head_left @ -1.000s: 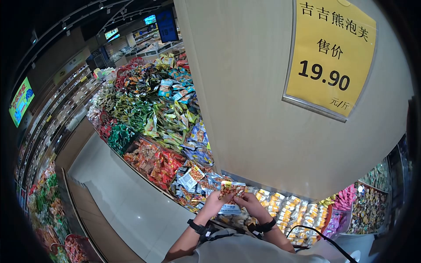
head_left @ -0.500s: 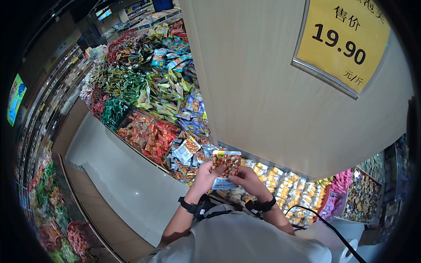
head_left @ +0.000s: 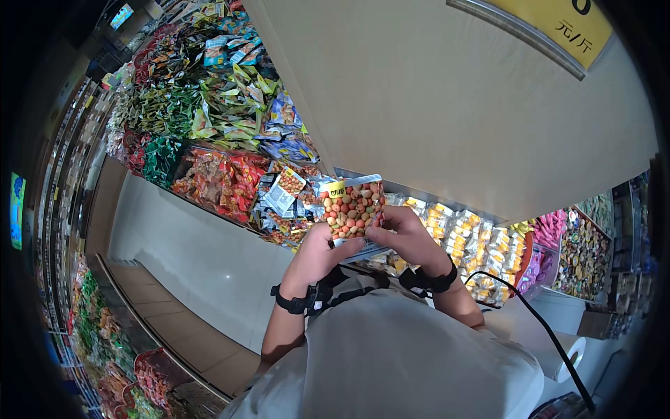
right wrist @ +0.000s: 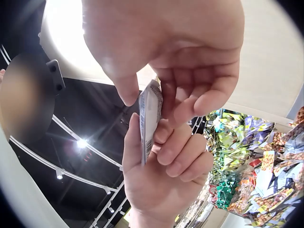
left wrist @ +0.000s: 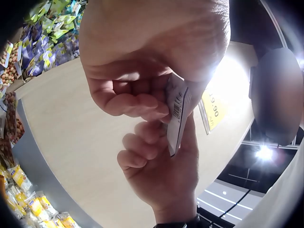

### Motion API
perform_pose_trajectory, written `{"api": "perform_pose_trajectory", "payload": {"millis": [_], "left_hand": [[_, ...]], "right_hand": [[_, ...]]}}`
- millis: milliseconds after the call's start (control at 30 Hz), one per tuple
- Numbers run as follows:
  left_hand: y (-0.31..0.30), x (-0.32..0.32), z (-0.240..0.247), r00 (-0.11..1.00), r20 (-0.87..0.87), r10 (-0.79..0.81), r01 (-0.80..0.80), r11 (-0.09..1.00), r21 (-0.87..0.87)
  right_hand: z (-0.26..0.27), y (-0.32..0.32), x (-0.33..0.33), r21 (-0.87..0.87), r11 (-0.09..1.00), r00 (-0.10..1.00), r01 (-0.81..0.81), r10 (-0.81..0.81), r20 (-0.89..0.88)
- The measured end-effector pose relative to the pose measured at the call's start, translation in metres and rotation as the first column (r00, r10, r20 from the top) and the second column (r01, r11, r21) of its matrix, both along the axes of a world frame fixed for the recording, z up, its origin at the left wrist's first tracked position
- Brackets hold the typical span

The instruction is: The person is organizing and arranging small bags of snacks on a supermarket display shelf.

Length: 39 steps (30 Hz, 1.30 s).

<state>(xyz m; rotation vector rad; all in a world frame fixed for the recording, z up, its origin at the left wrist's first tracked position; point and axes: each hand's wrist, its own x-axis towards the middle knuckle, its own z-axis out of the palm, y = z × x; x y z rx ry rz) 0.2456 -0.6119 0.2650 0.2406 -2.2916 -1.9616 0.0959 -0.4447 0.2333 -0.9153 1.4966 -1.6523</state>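
Observation:
A small packet (head_left: 351, 209) printed with round red and tan nuts stands upright between both hands in the head view. The left hand (head_left: 313, 257) grips its lower left corner, thumb on the front. At the lower right, the right hand (head_left: 410, 237) pinches it with thumb in front and fingers behind. Both wrist views show the packet edge-on, a thin pale pouch (left wrist: 176, 114), with the fingers of both hands curled behind it.
Behind the packet are similar packets (head_left: 286, 192), red bags (head_left: 234, 183) and yellow-and-white wrapped snacks (head_left: 481, 244). A tall beige panel (head_left: 447, 105) with a yellow price sign (head_left: 558, 24) rises beyond the hands. A black cable (head_left: 551, 332) hangs at the right.
Both hands have raised the packet, which looks larger and nearer the camera. The head view has tilted down, so the price sign has slid toward the top edge.

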Motion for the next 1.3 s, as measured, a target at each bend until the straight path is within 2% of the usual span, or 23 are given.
{"api": "perform_pose_trajectory", "payload": {"millis": [33,100,233,333,400,533,600,633,700,800,933,967,1133,1200,1233,1267,1300], "left_hand": [[-0.001,0.0,-0.004,1.0,0.002,0.011,-0.011,0.999,0.05],[-0.003,0.001,-0.011,0.999,-0.018,0.05,-0.047,0.99,0.131],[-0.007,0.003,-0.018,0.999,0.0,0.035,-0.034,0.988,0.148],[-0.004,0.001,-0.025,0.996,0.022,0.085,-0.087,0.993,0.086],[-0.003,-0.003,-0.028,0.986,0.006,0.167,-0.167,0.985,0.049],[-0.005,-0.011,-0.033,0.98,0.013,0.199,-0.198,0.977,-0.081],[-0.003,-0.013,-0.034,0.968,0.004,0.25,-0.248,0.965,-0.08],[-0.006,-0.011,-0.034,0.977,0.065,0.202,-0.192,0.972,-0.134],[-0.004,-0.014,-0.033,0.98,0.068,0.188,-0.177,0.974,-0.14],[0.0,-0.018,-0.028,0.984,0.046,0.171,-0.162,0.976,-0.144],[-0.003,-0.019,-0.042,0.98,0.029,0.195,-0.196,0.98,0.024],[-0.004,-0.02,-0.047,0.975,0.022,0.221,-0.222,0.971,0.086],[0.001,-0.026,-0.047,0.955,-0.022,0.297,-0.293,0.95,0.112],[-0.002,-0.027,-0.048,0.956,0.023,0.293,-0.293,0.956,-0.01],[0.006,-0.031,-0.045,0.94,-0.091,0.329,-0.333,0.942,-0.037],[0.004,-0.03,-0.046,0.939,-0.094,0.331,-0.335,0.941,-0.038],[0.003,-0.027,-0.047,0.956,-0.06,0.289,-0.294,0.945,-0.143]], "right_hand": [[-0.006,-0.001,0.001,0.001,1.0,1.0,0.01,-0.01,0.014],[-0.011,-0.004,0.0,-0.005,1.0,0.997,-0.019,0.018,-0.07],[-0.019,-0.003,-0.001,0.039,0.999,0.998,-0.035,0.037,-0.043],[-0.029,-0.006,-0.002,0.062,0.998,0.998,-0.016,0.019,-0.057],[-0.029,-0.012,-0.002,-0.03,0.998,0.999,0.05,-0.05,-0.005],[-0.016,-0.01,-0.005,-0.045,0.981,0.982,0.187,-0.189,-0.031],[-0.008,-0.004,-0.011,0.079,0.985,0.988,0.151,-0.149,-0.035],[-0.009,-0.004,-0.011,0.076,0.985,0.988,0.155,-0.153,-0.035],[-0.012,-0.004,-0.011,-0.018,0.98,0.98,0.199,-0.199,-0.008],[-0.011,-0.001,-0.014,-0.032,0.984,0.983,0.178,-0.176,0.048],[-0.014,0.005,-0.015,-0.107,0.977,0.975,0.185,-0.169,0.147],[-0.017,0.007,-0.016,-0.113,0.98,0.979,0.164,-0.147,0.14],[-0.014,0.005,-0.014,-0.075,0.985,0.982,0.158,-0.149,0.118],[-0.006,0.005,-0.013,0.039,0.982,0.982,0.185,-0.183,-0.039],[-0.005,0.005,-0.012,0.036,0.982,0.983,0.183,-0.182,-0.041],[-0.004,0.005,-0.013,0.055,0.991,0.987,0.119,-0.113,-0.112],[-0.004,0.006,-0.013,0.079,0.995,0.983,0.057,-0.042,-0.181]]}}
